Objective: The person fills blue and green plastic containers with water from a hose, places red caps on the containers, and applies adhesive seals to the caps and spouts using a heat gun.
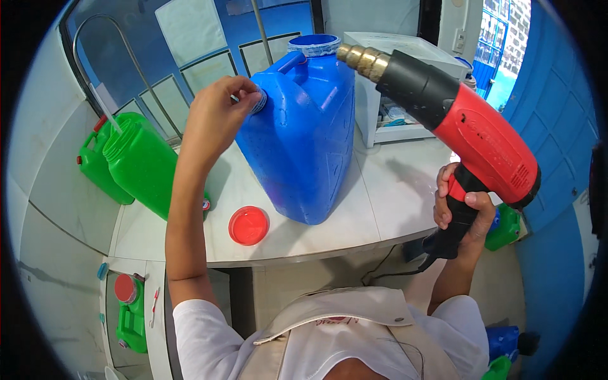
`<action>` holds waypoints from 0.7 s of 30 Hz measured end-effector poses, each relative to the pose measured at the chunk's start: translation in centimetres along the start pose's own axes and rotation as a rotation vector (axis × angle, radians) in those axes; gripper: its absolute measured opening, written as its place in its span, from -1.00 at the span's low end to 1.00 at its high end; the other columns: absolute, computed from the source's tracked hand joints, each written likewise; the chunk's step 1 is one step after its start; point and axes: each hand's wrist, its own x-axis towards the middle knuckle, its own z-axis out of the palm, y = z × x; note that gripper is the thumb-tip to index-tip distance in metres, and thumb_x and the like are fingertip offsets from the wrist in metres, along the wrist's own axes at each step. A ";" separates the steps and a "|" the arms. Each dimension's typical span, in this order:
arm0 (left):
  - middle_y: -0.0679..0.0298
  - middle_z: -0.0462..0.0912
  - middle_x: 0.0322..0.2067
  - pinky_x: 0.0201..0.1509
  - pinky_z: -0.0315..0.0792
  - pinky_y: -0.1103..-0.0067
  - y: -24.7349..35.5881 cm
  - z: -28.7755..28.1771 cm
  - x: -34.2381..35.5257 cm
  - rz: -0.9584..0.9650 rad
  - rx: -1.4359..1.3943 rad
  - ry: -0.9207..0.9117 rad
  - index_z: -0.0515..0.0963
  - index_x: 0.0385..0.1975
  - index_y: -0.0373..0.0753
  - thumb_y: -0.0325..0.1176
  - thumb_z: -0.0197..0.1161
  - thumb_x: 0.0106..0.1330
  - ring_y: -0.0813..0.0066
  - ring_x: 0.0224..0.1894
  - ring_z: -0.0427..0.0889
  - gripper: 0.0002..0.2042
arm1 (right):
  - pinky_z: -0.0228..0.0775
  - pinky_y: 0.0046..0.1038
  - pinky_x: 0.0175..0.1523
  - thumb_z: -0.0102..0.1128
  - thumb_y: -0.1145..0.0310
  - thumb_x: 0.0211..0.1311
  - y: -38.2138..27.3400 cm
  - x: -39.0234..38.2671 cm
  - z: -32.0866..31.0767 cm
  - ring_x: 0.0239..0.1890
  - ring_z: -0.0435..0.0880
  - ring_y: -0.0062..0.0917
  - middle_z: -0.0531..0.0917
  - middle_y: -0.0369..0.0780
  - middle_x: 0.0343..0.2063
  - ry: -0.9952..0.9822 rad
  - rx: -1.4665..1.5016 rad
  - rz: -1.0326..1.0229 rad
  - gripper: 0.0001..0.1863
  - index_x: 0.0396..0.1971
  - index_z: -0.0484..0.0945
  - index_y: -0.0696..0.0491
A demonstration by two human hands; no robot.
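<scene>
A blue plastic jug [297, 158] stands upright on the white tiled counter [342, 234], its wide top opening rimmed in white at the back. My left hand [225, 101] is closed with fingertips pinched on a small cap [259, 101] at the jug's upper left, partly hidden by the fingers. My right hand [462, 202] grips the black handle of a red and black heat gun [481, 139], its metal nozzle pointing up-left near the jug's top. A loose red lid [248, 225] lies just in front of the jug.
Green jugs [142, 171] stand at the left with a tube in one. A white rack [405, 133] is behind at the right. Another green jug [132, 320] sits low at left. A blue door [551, 190] is at far right. A cord hangs below the gun.
</scene>
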 end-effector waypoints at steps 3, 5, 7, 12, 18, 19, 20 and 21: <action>0.21 0.56 -0.50 -0.30 0.37 0.60 -0.8 1.0 -0.2 0.220 0.300 0.233 0.50 -0.39 -0.36 -0.37 0.24 0.10 0.44 -0.45 0.51 -0.82 | 0.33 -0.53 -0.67 0.09 0.23 -0.29 0.6 0.2 0.5 -0.77 0.42 -0.52 0.41 -0.11 -0.53 -0.031 -0.019 0.016 -0.51 -0.37 0.31 0.33; 0.18 0.57 -0.47 -0.29 0.38 0.57 -1.2 1.0 -0.5 0.235 0.236 0.274 0.48 -0.34 -0.36 -0.39 0.25 0.09 0.36 -0.42 0.54 -0.79 | 0.35 -0.54 -0.65 0.10 0.24 -0.30 1.2 0.2 0.3 -0.75 0.44 -0.51 0.42 -0.11 -0.52 -0.061 -0.015 0.047 -0.51 -0.37 0.33 0.32; 0.14 0.58 -0.44 -0.26 0.40 0.54 -1.2 1.2 -0.3 0.194 0.157 0.251 0.45 -0.28 -0.35 -0.39 0.25 0.08 0.30 -0.39 0.56 -0.75 | 0.37 -0.54 -0.64 0.11 0.25 -0.31 1.5 0.2 0.2 -0.74 0.47 -0.51 0.43 -0.10 -0.52 -0.069 -0.017 0.073 -0.52 -0.38 0.34 0.32; 0.03 0.59 -0.38 -0.17 0.41 0.46 0.0 1.6 -0.4 0.016 0.098 0.145 0.37 -0.14 -0.34 -0.40 0.24 0.10 0.22 -0.31 0.59 -0.66 | 0.41 -0.55 -0.63 0.13 0.29 -0.34 2.4 0.4 1.0 -0.72 0.49 -0.50 0.45 -0.09 -0.53 -0.047 -0.029 0.092 -0.55 -0.42 0.36 0.32; -0.02 0.57 -0.28 -0.14 0.40 0.46 -0.6 1.7 -0.2 0.071 0.092 0.084 0.33 -0.08 -0.37 -0.43 0.29 0.05 0.21 -0.22 0.58 -0.57 | 0.40 -0.55 -0.63 0.12 0.32 -0.33 3.0 1.0 1.6 -0.73 0.49 -0.50 0.45 -0.09 -0.54 -0.103 -0.001 0.102 -0.56 -0.41 0.36 0.33; -0.02 0.56 -0.26 -0.14 0.40 0.46 -0.9 1.9 -0.3 0.096 0.072 0.093 0.33 -0.08 -0.37 -0.42 0.30 0.04 0.20 -0.21 0.57 -0.56 | 0.40 -0.55 -0.63 0.12 0.33 -0.32 3.0 1.1 1.6 -0.73 0.49 -0.50 0.45 -0.09 -0.54 -0.112 0.009 0.116 -0.57 -0.40 0.36 0.33; -0.02 0.56 -0.25 -0.13 0.40 0.45 -1.2 2.0 -0.4 0.122 0.052 0.101 0.33 -0.08 -0.37 -0.42 0.31 0.03 0.19 -0.20 0.57 -0.55 | 0.41 -0.55 -0.63 0.12 0.33 -0.32 3.2 1.1 1.5 -0.73 0.49 -0.51 0.45 -0.08 -0.54 -0.122 0.020 0.131 -0.57 -0.40 0.36 0.33; -0.03 0.55 -0.24 -0.12 0.40 0.45 -1.4 2.1 -0.4 0.148 0.032 0.111 0.33 -0.08 -0.37 -0.42 0.32 0.02 0.18 -0.19 0.57 -0.55 | 0.41 -0.55 -0.63 0.12 0.33 -0.31 3.3 1.3 1.5 -0.73 0.49 -0.51 0.45 -0.08 -0.54 -0.133 0.031 0.143 -0.57 -0.40 0.36 0.33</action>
